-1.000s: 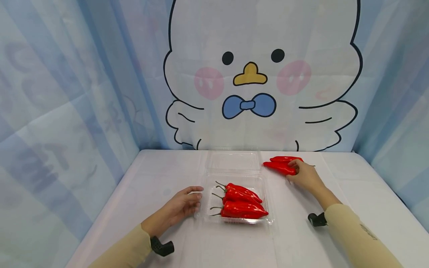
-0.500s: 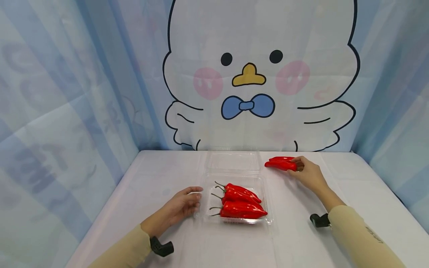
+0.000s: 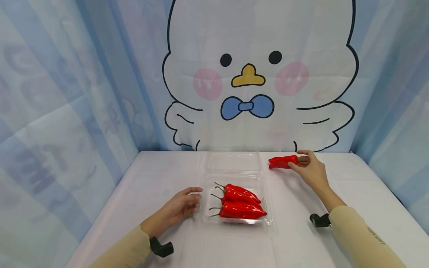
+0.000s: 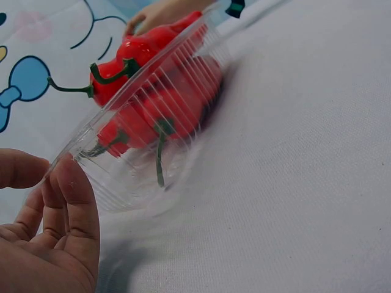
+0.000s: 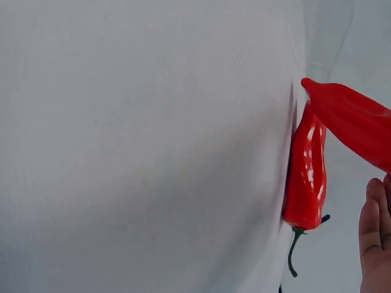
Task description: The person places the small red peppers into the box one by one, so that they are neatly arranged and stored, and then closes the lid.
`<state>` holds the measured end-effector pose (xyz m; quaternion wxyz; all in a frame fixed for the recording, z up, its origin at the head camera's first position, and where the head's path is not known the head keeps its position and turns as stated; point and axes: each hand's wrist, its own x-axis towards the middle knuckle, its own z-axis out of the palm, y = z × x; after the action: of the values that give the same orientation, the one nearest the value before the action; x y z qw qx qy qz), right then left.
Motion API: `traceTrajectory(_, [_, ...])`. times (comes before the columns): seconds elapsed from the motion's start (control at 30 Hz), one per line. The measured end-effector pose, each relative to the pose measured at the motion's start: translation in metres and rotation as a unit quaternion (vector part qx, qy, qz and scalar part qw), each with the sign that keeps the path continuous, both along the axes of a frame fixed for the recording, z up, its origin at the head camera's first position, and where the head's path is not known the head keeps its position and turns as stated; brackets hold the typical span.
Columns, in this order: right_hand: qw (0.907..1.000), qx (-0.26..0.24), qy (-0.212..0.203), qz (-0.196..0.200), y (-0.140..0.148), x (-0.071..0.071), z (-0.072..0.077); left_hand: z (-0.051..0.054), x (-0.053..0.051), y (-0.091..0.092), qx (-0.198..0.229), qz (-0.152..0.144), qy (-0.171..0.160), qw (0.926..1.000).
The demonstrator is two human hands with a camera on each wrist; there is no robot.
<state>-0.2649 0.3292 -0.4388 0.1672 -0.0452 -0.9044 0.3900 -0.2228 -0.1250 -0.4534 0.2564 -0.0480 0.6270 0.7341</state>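
At the right of the head view, my right hand [image 3: 311, 169] holds a red chili pepper [image 3: 285, 160] by its stem end. The pepper is lifted off the table, its tip toward the left. Just beyond it a second red chili pepper [image 5: 306, 177] lies on the cloth, mostly hidden from the head camera. My left hand [image 3: 182, 204] pinches the left rim of a clear plastic clamshell box [image 4: 137, 189] between thumb and fingers. Inside the box several red peppers [image 3: 241, 208] lie side by side, green stems toward the left hand.
The box's clear lid [image 3: 232, 162] lies folded back behind its base. A white cloth covers the table [image 3: 161, 167]. Behind the table hangs a curtain [image 3: 248, 130] with a cartoon bird; more curtains close both sides.
My right hand has taken hold of the nearer pepper and raised it off the table, moving slightly up and to the right. The left hand has stayed on the box.
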Motion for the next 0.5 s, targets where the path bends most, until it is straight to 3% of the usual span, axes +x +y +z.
traceTrajectory(0.2, [0.9989, -0.04, 0.022, -0.013, -0.001, 0.001, 0.004, 0.0, 0.0, 0.001, -0.001, 0.003, -0.001, 1.0])
traceTrajectory(0.5, [0.9988, -0.046, -0.003, -0.016, -0.004, 0.003, 0.012, 0.0, 0.0, 0.0, -0.004, -0.001, 0.0, 1.0])
